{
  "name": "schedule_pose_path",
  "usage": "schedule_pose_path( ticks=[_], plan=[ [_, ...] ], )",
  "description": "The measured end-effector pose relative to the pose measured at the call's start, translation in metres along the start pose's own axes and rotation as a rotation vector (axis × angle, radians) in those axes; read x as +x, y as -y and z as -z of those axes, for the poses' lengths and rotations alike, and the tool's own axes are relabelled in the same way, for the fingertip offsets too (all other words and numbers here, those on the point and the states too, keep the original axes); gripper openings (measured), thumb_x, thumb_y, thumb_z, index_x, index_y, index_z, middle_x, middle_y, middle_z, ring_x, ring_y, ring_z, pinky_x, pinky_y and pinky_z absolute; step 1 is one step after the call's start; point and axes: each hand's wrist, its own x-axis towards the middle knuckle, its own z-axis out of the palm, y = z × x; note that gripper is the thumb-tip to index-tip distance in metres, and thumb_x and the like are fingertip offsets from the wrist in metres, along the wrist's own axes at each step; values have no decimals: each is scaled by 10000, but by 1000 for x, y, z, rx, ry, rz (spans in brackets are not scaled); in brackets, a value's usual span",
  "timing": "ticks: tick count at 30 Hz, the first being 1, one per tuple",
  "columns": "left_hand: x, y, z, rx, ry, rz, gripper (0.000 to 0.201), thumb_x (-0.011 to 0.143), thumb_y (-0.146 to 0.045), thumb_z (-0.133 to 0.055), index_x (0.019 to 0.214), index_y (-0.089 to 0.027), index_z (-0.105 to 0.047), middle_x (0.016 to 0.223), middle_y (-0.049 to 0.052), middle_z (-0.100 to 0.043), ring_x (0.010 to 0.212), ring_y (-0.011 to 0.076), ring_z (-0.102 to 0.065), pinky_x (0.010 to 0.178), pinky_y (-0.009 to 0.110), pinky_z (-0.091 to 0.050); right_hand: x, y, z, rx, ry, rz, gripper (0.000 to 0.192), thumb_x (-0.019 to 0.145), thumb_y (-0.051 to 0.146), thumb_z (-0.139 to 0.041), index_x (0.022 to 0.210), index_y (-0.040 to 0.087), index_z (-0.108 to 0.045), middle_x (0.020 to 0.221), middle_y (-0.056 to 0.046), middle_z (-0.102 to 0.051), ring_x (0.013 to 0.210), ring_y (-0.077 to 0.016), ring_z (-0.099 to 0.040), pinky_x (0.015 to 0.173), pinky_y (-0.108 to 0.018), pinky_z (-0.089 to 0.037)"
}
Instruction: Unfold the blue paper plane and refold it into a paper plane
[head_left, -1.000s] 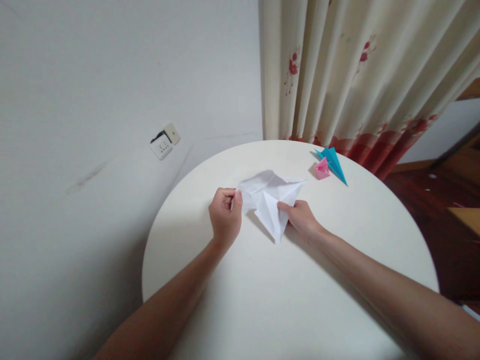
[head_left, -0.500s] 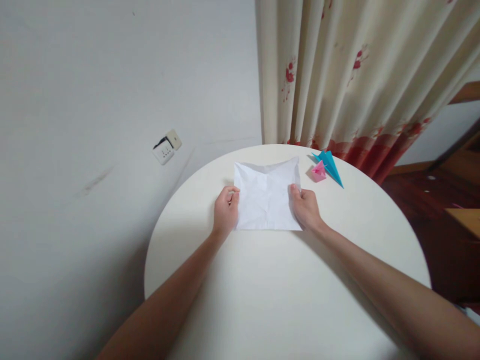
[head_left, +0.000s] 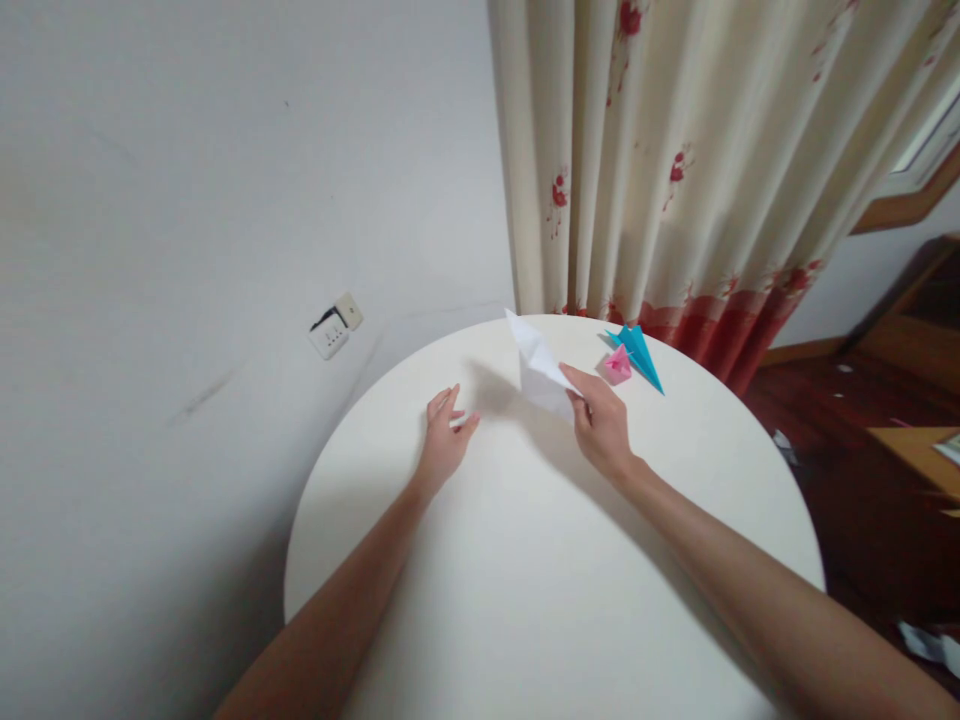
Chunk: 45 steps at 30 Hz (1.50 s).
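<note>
A creased white sheet of paper (head_left: 541,375) is held up over the table, turned so that it looks narrow from here. My right hand (head_left: 602,420) pinches it near its right edge, thumb and fingers closed on the paper. Apart from the sheet, to its left, my left hand (head_left: 445,435) hovers above the tabletop with nothing in it, fingers spread and thumb out. Just beyond my right hand lie a pink folded paper piece (head_left: 618,366) and a blue paper plane (head_left: 642,357), close against each other.
The round white table (head_left: 480,600) stands near a white wall with a socket (head_left: 329,336). Behind it hangs a cream curtain (head_left: 637,200) with red flowers. A wooden surface (head_left: 911,455) is at the right.
My left hand has let go of the white paper and opened. The right hand has lifted and turned the sheet, which now shows nearly edge-on. The view has shifted slightly.
</note>
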Motion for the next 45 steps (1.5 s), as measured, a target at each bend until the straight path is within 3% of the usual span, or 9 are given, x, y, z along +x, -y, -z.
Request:
schedule_pose_path(
  ticks=[5, 7, 13, 16, 18, 22, 30, 38, 45],
  plan=[
    [1, -15, 8, -418, 172, 364, 657, 978, -641, -290, 1551, -345, -168, 1438, 169, -481, 993, 237, -695, 818, 427, -582, -24, 24, -16, -256, 467, 285, 561, 908, 58, -378, 1430, 210, -513, 1590, -92, -332, 1485, -266, -222, 1174, -475, -237],
    [4, -14, 13, -419, 173, 398, 632, 996, -554, -363, 1552, -366, -129, 1412, 162, -509, 994, 227, -698, 822, 410, -582, -34, 26, -26, -333, 617, 300, 572, 902, 55, -395, 1441, 215, -501, 1611, -119, -270, 1492, -315, -192, 1170, -522, -222],
    [14, 2, 29, -110, -64, 192, 679, 785, -120, -655, 1425, -231, -454, 1395, 171, -494, 1039, 217, -666, 899, 378, -556, -51, 27, -32, -359, 805, 292, 513, 1007, 327, -401, 1503, 197, -404, 1609, -175, -243, 1488, -356, -184, 1163, -556, -214],
    [7, 0, 21, 249, -207, -179, 467, 821, -138, -575, 1280, -214, -598, 1386, 136, -496, 1101, 241, -624, 938, 424, -536, -55, 31, -32, -306, 828, 284, 689, 970, 576, -410, 1511, 149, -383, 1604, -216, -220, 1487, -401, -144, 1160, -608, -159],
    [-6, -2, 4, 394, -48, -352, 383, 901, -145, -453, 1235, -207, -630, 1319, 116, -572, 1207, 235, -572, 1040, 428, -471, -54, 34, -35, -255, 812, 273, 622, 995, 548, -355, 1468, 157, -453, 1584, -190, -301, 1481, -361, -209, 1168, -570, -183],
    [-34, -1, -33, 785, 316, -325, 454, 979, -241, -361, 1400, -156, -509, 1498, 154, -457, 1424, 313, -365, 1161, 538, -284, -43, 32, -44, -241, 637, 168, 493, 1015, 214, -226, 1354, 85, -560, 1463, -163, -508, 1406, -211, -395, 1174, -358, -251],
    [-49, -5, -40, 968, 578, -513, 547, 1008, -336, -309, 1523, -152, -333, 1604, 113, -281, 1503, 262, -194, 1205, 518, -168, -29, -2, -49, -431, 664, 125, 576, 1000, 280, -263, 1537, 71, -283, 1607, -145, -259, 1495, -258, -200, 1193, -505, -133],
    [-35, 6, -28, 965, 461, -391, 568, 977, -571, -372, 1509, -373, -357, 1612, 20, -285, 1492, 346, -196, 1174, 576, -192, -19, -24, -41, -552, 560, -104, 638, 1005, 425, -283, 1533, 69, -279, 1616, -164, -218, 1498, -291, -160, 1174, -558, -72],
    [17, 38, 26, 1077, 297, -110, 605, 977, -558, -327, 1521, -295, -360, 1614, 74, -268, 1492, 377, -169, 1155, 632, -138, -19, -31, -33, -508, 488, -153, 604, 1012, 391, -294, 1495, 29, -321, 1573, -209, -319, 1471, -299, -234, 1164, -500, -143]
  ],
)
